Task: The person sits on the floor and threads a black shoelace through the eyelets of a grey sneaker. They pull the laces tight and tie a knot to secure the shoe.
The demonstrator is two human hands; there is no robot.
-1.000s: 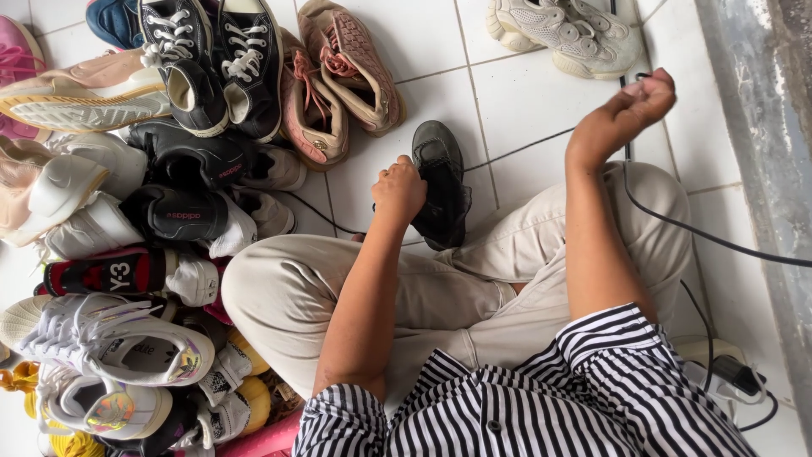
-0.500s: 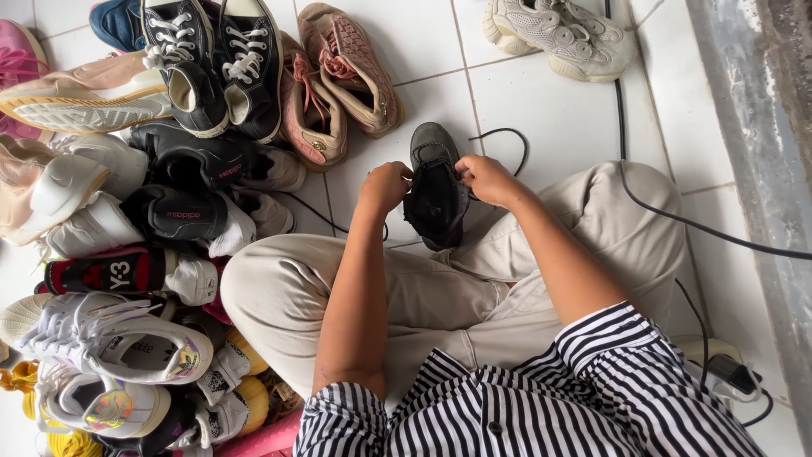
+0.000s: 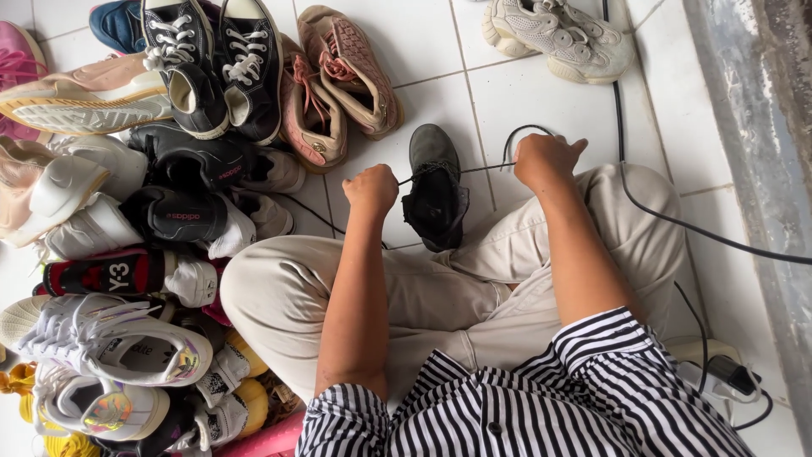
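Observation:
A black shoe (image 3: pixel 435 188) lies on the white tile floor between my knees, toe pointing away. A black shoelace (image 3: pixel 470 168) runs taut across its top between both fists, with a loop (image 3: pixel 518 134) arching beyond my right hand. My left hand (image 3: pixel 372 189) is closed on one end of the lace, just left of the shoe. My right hand (image 3: pixel 545 158) is closed on the other end, to the shoe's right, above my beige trouser leg (image 3: pixel 495 254).
A pile of sneakers (image 3: pixel 127 254) fills the left side. Two pink-brown shoes (image 3: pixel 338 80) and two black high-tops (image 3: pixel 216 63) lie ahead, and a cream pair (image 3: pixel 558 34) at the top right. A black cable (image 3: pixel 677 220) runs to a plug block (image 3: pixel 719 372); a wall (image 3: pixel 761 127) stands to the right.
My right hand came down from far out on the right to the shoe, then both hands drew apart, pulling the lace tight across the shoe.

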